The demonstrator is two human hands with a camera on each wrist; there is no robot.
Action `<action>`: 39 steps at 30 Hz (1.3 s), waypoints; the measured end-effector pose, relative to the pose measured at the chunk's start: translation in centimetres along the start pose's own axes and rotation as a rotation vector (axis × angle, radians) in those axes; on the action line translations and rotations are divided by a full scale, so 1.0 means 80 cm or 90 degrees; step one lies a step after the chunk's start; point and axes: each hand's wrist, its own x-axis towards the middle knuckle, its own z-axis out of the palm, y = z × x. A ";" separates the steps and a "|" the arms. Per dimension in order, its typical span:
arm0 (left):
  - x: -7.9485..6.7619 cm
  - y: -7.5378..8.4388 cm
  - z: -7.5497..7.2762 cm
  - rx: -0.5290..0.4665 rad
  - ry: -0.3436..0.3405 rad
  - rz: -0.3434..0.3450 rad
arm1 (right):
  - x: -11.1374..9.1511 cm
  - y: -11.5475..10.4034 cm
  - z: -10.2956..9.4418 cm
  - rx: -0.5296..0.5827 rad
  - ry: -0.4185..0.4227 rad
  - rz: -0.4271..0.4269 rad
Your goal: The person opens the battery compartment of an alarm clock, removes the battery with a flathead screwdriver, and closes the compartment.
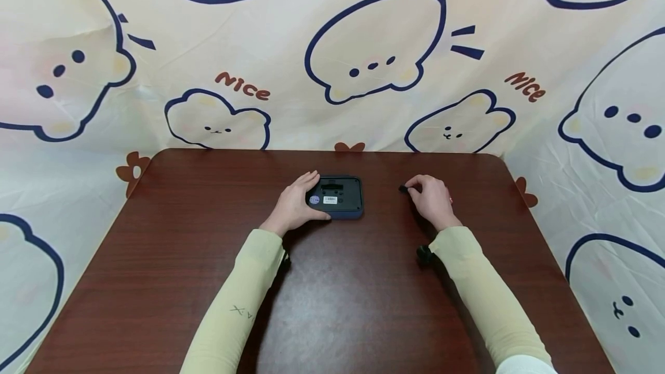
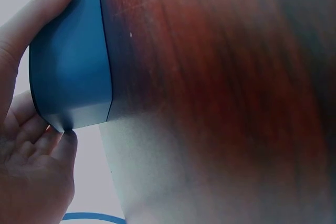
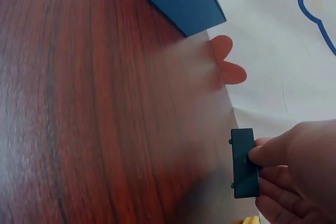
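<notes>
A dark blue electronic device (image 1: 345,204) with rounded corners is on the table, its black underside facing up. That side has a white label, a round sticker and a recessed slot (image 1: 331,187) near the far edge. My left hand (image 1: 295,206) grips the device's left end, thumb along the near side and fingers at the far side. In the left wrist view the thumb presses the smooth blue casing (image 2: 71,66). To the right, my right hand (image 1: 432,198) pinches a small dark rectangular cover (image 3: 244,166) with two little tabs along one edge, held apart from the device.
The brown wooden table (image 1: 208,247) has rounded far corners. A pale curtain (image 1: 291,68) with cartoon outlines hangs behind and along both sides. Dark wrist-worn items (image 1: 424,256) show at the cuffs.
</notes>
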 end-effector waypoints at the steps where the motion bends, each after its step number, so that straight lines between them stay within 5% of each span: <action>1: 0.000 0.000 0.000 -0.001 0.000 -0.001 | 0.000 -0.001 0.000 0.005 0.007 -0.009; 13: 0.001 0.000 0.002 -0.006 0.001 0.001 | 0.006 -0.019 0.001 0.074 0.040 -0.058; 39: 0.000 0.000 0.001 -0.004 0.002 0.001 | 0.008 -0.060 0.023 0.162 0.040 -0.078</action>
